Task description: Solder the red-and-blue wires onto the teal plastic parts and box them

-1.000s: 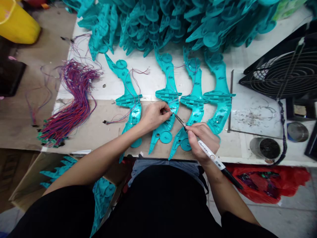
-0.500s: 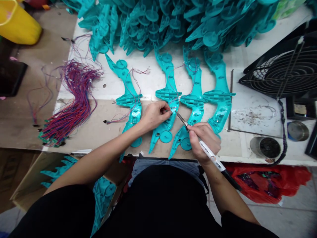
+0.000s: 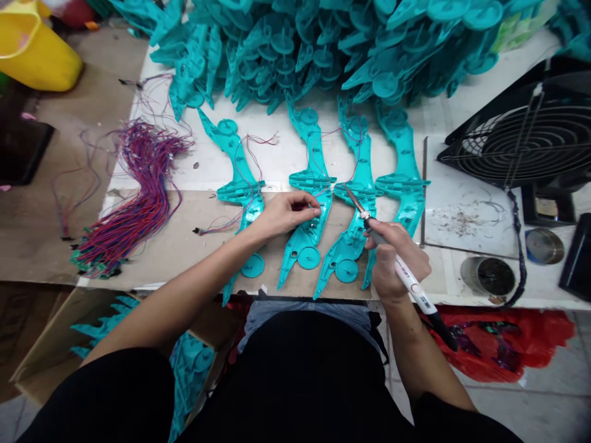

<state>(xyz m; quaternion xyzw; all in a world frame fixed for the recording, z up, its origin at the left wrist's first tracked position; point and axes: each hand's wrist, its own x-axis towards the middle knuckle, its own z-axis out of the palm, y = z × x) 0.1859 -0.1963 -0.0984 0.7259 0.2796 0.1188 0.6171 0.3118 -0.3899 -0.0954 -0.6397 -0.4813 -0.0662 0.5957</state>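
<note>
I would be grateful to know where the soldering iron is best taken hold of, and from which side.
Probably by the dark grip behind the metal collar, from the near right, as the right hand does: the soldering iron slants, its bare metal shaft pointing away to the left, its handle running back near and right.

The soldering iron in the right hand has a smooth plastic handle and metal shaft; beneath the left hand, the shell is glossy plastic over possibly matt cardboard.
</note>
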